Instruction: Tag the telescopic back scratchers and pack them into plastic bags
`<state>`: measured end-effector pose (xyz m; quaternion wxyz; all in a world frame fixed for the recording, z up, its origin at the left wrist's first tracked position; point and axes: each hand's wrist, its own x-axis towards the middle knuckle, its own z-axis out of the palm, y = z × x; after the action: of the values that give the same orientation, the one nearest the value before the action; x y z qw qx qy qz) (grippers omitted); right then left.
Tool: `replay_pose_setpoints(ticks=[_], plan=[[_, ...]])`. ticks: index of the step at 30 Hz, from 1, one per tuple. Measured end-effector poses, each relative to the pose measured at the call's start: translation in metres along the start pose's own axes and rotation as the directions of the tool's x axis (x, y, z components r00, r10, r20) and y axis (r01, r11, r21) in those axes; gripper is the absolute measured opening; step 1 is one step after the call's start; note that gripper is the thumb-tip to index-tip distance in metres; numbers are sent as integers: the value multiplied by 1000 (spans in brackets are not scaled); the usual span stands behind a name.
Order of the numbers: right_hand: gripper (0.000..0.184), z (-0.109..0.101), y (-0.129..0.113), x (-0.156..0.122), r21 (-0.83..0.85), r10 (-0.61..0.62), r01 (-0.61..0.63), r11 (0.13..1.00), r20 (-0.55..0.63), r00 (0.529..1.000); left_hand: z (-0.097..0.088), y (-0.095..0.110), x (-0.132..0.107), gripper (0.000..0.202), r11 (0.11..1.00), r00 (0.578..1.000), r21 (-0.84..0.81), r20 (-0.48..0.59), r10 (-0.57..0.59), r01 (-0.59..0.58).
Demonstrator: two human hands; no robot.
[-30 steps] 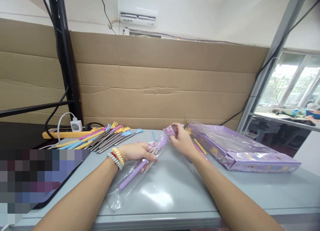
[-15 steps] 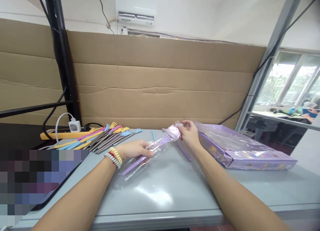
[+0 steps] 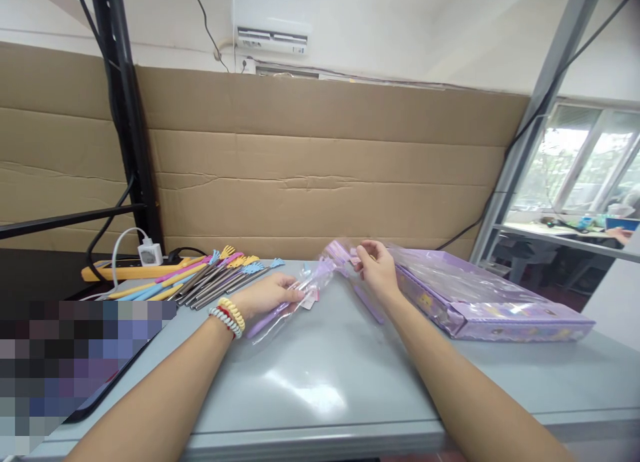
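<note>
A purple back scratcher [image 3: 263,324] lies slanted in a clear plastic bag [image 3: 327,270], its hand-shaped end toward the upper right. My left hand [image 3: 267,295], with bead-like bands at the wrist, is closed round the bagged handle. Beside its fingertips shows a small pink and white label [image 3: 310,299]. My right hand [image 3: 376,267] pinches the far end of the bag, where something pinkish shows at the fingertips. Below that hand another purple stick [image 3: 369,304] lies on the grey table [image 3: 300,395], its upper part hidden.
Several back scratchers [image 3: 220,279] with metal rods and coloured ends lie piled at left. A yellow power strip [image 3: 117,270] with a white charger [image 3: 150,252] sits behind them. A purple plastic-wrapped box [image 3: 520,319] stands at right. Cardboard [image 3: 320,162] walls the back.
The shiny pinkish piece at my right fingertips no longer shows there in the same form. A small label now shows by my left fingers. The bag's far end is more bunched.
</note>
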<state>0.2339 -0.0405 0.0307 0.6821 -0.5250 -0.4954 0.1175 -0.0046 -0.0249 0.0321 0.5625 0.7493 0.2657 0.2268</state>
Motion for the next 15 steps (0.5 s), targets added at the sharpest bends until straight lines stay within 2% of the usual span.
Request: replay_pose_setpoints(ticks=[2,3,5,6,8,10,11,13,15], plan=[[33,-1,0,-1,-72,-68,66,995,-36,997,-1,-1,4,27,991,985,-113,-168,48,-68],[32,-1,-2,-3,-107,-99,98,989,-4,995,-2,-1,5,28,981,963,-167,-265,49,-96],[26,0,-6,-10,-134,-145,171,976,185,972,-3,-1,7,28,961,900,-230,-435,37,-151],[23,1,-9,-16,-127,-155,205,971,324,933,-4,-1,8,27,955,868,-239,-496,37,-177],[20,5,-15,-27,-90,-142,242,966,596,790,-4,0,10,25,942,814,-253,-579,34,-219],[16,10,-18,-38,-80,-106,256,963,764,636,-3,0,12,22,925,765,-278,-643,21,-259],[14,13,-18,-42,-87,-103,288,954,805,584,-1,1,13,20,912,740,-296,-672,13,-285],[11,19,-17,-46,-109,-133,390,914,828,544,1,2,15,16,877,697,-340,-717,-9,-339],[11,22,-15,-48,-151,-169,477,866,809,563,4,3,17,14,843,670,-386,-741,-41,-375]])
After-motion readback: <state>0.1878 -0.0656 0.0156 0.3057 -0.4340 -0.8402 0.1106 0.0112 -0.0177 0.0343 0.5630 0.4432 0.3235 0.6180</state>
